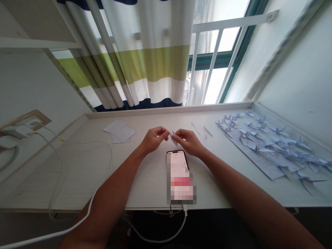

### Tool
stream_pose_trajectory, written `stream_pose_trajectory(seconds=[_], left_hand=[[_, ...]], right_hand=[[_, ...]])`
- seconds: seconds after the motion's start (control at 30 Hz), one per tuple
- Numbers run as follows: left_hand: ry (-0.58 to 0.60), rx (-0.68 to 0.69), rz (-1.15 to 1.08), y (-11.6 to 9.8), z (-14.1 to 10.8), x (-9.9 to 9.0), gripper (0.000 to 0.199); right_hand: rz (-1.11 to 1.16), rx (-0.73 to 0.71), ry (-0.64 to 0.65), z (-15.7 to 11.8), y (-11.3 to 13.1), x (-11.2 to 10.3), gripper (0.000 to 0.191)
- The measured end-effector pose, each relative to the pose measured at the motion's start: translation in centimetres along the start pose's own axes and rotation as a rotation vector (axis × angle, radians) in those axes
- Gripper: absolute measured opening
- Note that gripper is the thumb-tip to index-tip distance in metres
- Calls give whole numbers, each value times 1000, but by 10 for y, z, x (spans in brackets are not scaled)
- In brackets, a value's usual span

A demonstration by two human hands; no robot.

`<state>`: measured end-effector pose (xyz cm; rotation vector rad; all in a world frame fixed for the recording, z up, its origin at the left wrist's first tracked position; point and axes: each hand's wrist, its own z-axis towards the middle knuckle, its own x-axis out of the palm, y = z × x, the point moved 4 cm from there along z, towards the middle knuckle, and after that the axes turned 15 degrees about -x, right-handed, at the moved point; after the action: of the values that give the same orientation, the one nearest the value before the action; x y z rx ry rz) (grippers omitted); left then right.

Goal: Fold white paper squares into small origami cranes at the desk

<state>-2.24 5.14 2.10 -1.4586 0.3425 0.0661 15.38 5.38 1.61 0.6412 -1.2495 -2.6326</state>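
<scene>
- Taking the folded paper (173,138) as the centre of the clock, with 12 o'clock toward the window, it is sitting between the two hands, being held above the desk (151,186).
- The left hand (155,139) is reaching in from 8 o'clock, its thumb and index finger pinching the near edge of the folded paper.
- The right hand (188,140) is coming in from 4 o'clock, its thumb and fingers pinching the opposite side.
- The phone (178,169) is lying face up at 6 o'clock, near the hands, its screen partly blurred into blocks; a charging cable (185,210) is running from its lower end.
- Loose paper sheets (120,132) are overlapping at 9 o'clock, well apart from the left hand.
- Narrow paper strips (208,131) are lying toward 3 o'clock, just past the right hand.
- Many paper cranes (255,148) are crowding the desk farther out, from 3 to 4 o'clock, some of them resting on a printed sheet (269,168).
- A white cable (112,155) is looping from the wall socket (38,116) at 9 o'clock and crossing in front of the left forearm.
- A striped curtain (155,62) is hanging toward 11 o'clock, and a white railing (214,58) is standing at 1 o'clock.
</scene>
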Motion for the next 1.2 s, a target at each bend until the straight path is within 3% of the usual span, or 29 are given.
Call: stream_pose_trajectory(seconds=[0.33, 0.5, 0.8, 1.0, 1.2], left_hand=[[21, -7, -96, 6, 3, 7, 29], [-21, -13, -29, 7, 3, 6, 38], [-75, 44, 50, -1, -1, 9, 24], [-115, 79, -39, 1, -1, 13, 24], [-164, 37, -38, 5, 2, 5, 28]], right_hand=[[-18, 1, -17, 1, 0, -1, 40], [-18, 1, -10, 1, 1, -1, 40], [-42, -9, -7, 0, -4, 0, 40], [-12, -8, -26, 1, -2, -1, 40], [-5, 16, -35, 1, 1, -1, 39]])
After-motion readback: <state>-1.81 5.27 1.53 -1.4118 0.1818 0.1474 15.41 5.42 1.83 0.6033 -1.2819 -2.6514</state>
